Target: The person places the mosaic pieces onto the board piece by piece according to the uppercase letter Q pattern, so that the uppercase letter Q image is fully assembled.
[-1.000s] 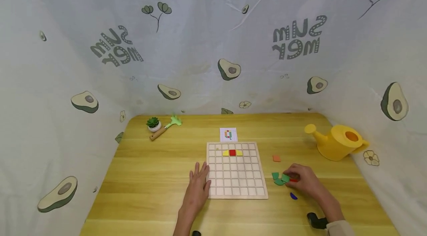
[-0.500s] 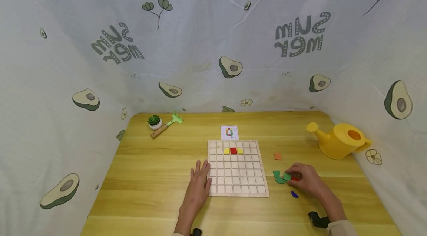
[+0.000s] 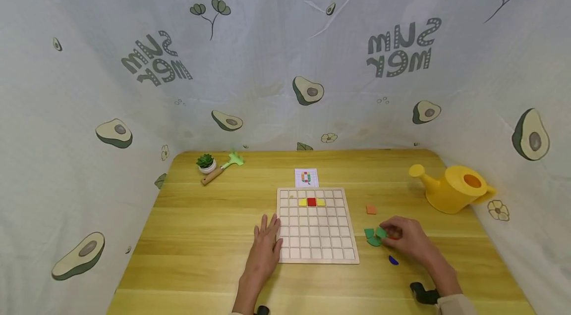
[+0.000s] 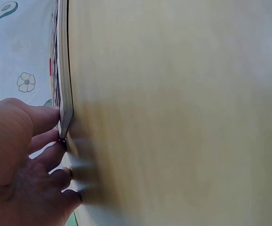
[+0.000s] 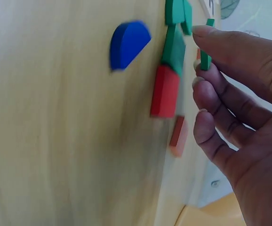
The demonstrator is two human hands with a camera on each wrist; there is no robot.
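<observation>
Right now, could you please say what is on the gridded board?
A red square lies between two yellow pieces in the gridded board's second row from the far edge. The left hand covers part of its left edge; anything beneath that hand is hidden.

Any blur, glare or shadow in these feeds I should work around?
Head: fairly even light, pattern card too small for fine detail; left wrist: blurred tabletop, pale wash at upper right, soft shadow beside the left hand; right wrist: blurry tabletop, green piece in the right hand looks sharper.
</observation>
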